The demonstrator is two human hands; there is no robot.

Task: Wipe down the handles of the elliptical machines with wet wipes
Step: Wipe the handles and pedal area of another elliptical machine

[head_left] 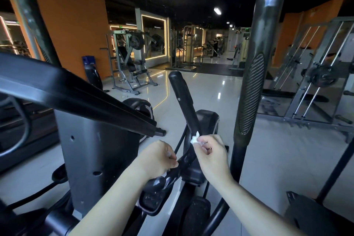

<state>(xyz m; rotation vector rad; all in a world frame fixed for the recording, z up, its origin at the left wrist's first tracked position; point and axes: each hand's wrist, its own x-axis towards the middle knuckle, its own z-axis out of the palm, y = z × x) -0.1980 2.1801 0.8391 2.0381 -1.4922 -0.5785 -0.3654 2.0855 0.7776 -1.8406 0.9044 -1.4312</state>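
Wiping is under way on the short handle (183, 105), the black bar that rises from the console toward the middle of my view, and I take it as my landmark. Far left of it a thick black arm (76, 96) of the machine slants down, ending just short of the handle. Nearer, my left hand (159, 156) sits at the handle's lower bend, fingers curled in against the glossy curved part; a scrap of white shows under the palm, but I cannot tell whether it is a second wipe or how firmly the hand grips. Right of that, my right hand (210, 151) pinches a bunched white wipe (194, 139) between thumb and curled fingers, pressing it on the handle just above the bend. Further right stands the tall handle (251, 90) with its ribbed grip, well apart from both hands and untouched by either.

I judge the bend to be the part in hand, with the upper length up to the rounded tip left to do. My next move calls for sliding the wipe upward, wrapped round the bar, while my left hand steadies the base.
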